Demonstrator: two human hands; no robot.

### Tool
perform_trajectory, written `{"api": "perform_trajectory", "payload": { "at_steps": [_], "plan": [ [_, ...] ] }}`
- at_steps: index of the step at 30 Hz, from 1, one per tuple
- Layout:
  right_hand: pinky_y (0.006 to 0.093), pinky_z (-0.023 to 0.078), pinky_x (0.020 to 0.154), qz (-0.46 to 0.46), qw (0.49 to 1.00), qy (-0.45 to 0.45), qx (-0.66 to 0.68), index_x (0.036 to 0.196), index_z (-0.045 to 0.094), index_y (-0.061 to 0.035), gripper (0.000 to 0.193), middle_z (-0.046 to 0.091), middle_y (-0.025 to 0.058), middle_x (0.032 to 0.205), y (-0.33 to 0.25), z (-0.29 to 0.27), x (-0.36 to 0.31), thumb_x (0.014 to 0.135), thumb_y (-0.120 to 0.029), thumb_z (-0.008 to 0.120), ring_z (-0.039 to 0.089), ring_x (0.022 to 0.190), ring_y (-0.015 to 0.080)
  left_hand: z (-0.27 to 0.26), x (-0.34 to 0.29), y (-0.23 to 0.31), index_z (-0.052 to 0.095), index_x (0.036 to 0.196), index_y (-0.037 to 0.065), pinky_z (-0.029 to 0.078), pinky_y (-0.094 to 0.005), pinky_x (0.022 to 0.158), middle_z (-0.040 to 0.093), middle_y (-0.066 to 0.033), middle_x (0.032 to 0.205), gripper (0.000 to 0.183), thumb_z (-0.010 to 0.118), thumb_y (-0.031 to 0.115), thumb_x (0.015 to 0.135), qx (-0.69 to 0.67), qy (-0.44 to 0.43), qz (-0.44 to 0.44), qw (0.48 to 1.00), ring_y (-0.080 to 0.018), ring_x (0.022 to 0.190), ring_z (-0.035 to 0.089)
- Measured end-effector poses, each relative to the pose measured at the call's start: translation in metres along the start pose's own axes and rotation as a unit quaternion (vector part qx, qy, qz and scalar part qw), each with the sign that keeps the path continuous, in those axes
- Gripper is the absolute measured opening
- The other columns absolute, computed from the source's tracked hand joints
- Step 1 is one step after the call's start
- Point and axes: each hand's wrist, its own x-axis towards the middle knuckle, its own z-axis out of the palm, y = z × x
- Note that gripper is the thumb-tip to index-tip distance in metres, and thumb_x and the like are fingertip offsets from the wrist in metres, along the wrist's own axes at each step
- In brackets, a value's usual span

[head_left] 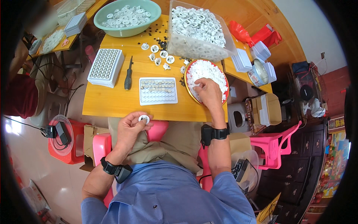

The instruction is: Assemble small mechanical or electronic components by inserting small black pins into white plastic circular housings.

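Observation:
My left hand [130,125], just off the table's near edge, pinches a round white plastic part [144,118] between thumb and fingers. My right hand [209,91] reaches into a red-rimmed round plate [188,89] heaped with small white plastic pieces [205,72]. Its fingertips are drawn together at the pile; what they hold, if anything, is too small to make out. Between the hands, further in, lies a white tray [158,100] partly filled with small round metal cells [158,86]. Several loose round white parts [163,54] lie beyond it, near scattered small black pieces [163,44].
A black-handled screwdriver [128,79] lies left of the tray, beside a stack of filled trays [106,67]. At the back stand a green basin [100,24] and a clear bin [194,50], both full of white parts. Pink chairs [274,145] and a red stool [71,155] flank me. Another person sits far left.

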Motion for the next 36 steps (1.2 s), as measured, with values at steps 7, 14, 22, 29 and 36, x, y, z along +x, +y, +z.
{"api": "perform_trajectory", "payload": {
  "at_steps": [7,14,22,29,36],
  "plan": [
    [0.0434,0.051,0.076,-0.030,0.999,0.031,-0.032,0.089,0.074,-0.0090,0.012,0.068,0.0137,0.089,0.006,0.005,0.000,0.081,-0.014,0.069,0.066,0.085,0.0325,-0.001,0.001,0.002,0.063,0.110,-0.003,0.058,-0.0279,0.076,0.070,-0.0160,0.106,0.017,0.060,0.002,0.094,0.030,0.005,-0.007,1.000,-0.0189,0.087,0.070],
    [0.0288,0.049,0.063,-0.014,0.989,0.104,0.109,0.094,0.072,-0.0008,0.012,0.070,0.0092,0.078,0.016,0.007,0.008,0.085,-0.007,0.067,0.066,0.065,0.0161,-0.003,0.001,0.006,0.057,0.126,-0.005,0.056,-0.0359,0.094,0.065,-0.0204,0.121,0.030,0.052,0.011,0.101,-0.161,-0.050,-0.053,0.984,-0.0275,0.104,0.068],
    [0.0207,0.045,0.060,-0.019,0.910,-0.016,0.413,0.101,0.069,0.0025,0.016,0.069,0.0039,0.078,-0.013,0.001,-0.004,0.087,0.000,0.063,0.064,0.067,0.0080,-0.006,0.000,0.006,0.052,0.132,-0.004,0.055,-0.0347,0.096,0.060,-0.0224,0.129,0.035,0.048,0.015,0.103,-0.196,-0.074,-0.061,0.976,-0.0284,0.112,0.065],
    [0.0202,0.044,0.060,-0.043,0.894,-0.097,0.435,0.103,0.069,0.0010,0.017,0.063,-0.0008,0.074,-0.044,0.013,-0.024,0.088,0.000,0.062,0.058,0.065,0.0052,-0.011,0.001,0.003,0.051,0.133,-0.003,0.054,-0.0355,0.097,0.059,-0.0225,0.130,0.035,0.048,0.015,0.103,-0.230,-0.077,-0.069,0.968,-0.0285,0.113,0.064],
    [0.0208,0.046,0.062,-0.064,0.878,-0.202,0.429,0.105,0.068,0.0000,0.019,0.064,0.0003,0.078,-0.067,0.035,-0.048,0.086,-0.001,0.066,0.058,0.067,0.0062,-0.012,0.005,0.000,0.051,0.134,-0.003,0.054,-0.0362,0.098,0.060,-0.0215,0.129,0.036,0.048,0.016,0.103,-0.244,-0.083,-0.062,0.964,-0.0277,0.112,0.064]
  ]
}}
